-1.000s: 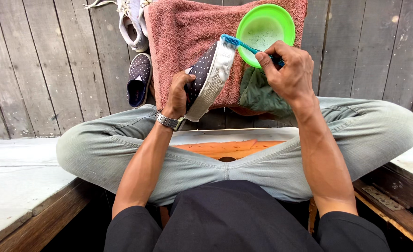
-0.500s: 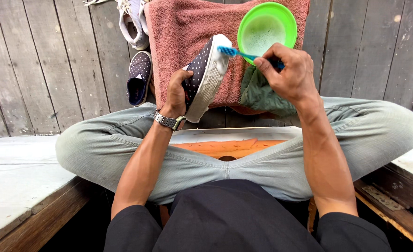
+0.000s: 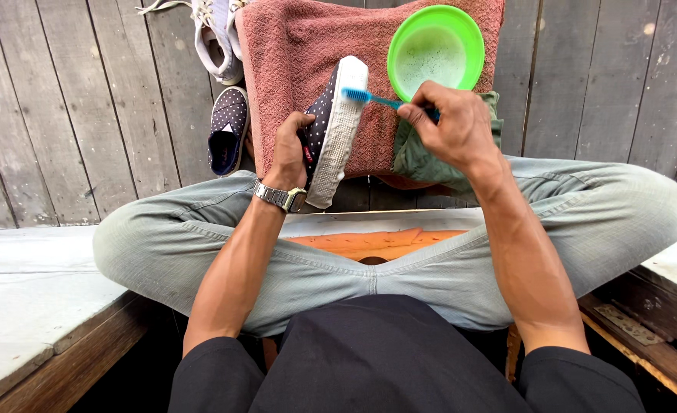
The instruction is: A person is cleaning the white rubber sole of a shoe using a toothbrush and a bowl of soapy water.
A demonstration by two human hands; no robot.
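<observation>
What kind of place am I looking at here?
Probably an outdoor wooden deck or porch at a home: weathered grey floor planks, a pink towel spread over them, and shoes lying about.

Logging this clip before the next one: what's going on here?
A person sits cross-legged over grey wooden boards. The left hand holds a dark polka-dot shoe sole-up, and the right hand presses a blue toothbrush against the white sole near its toe. A green bowl rests on a pink towel ahead, with the matching shoe and a grey sneaker to the left.
</observation>
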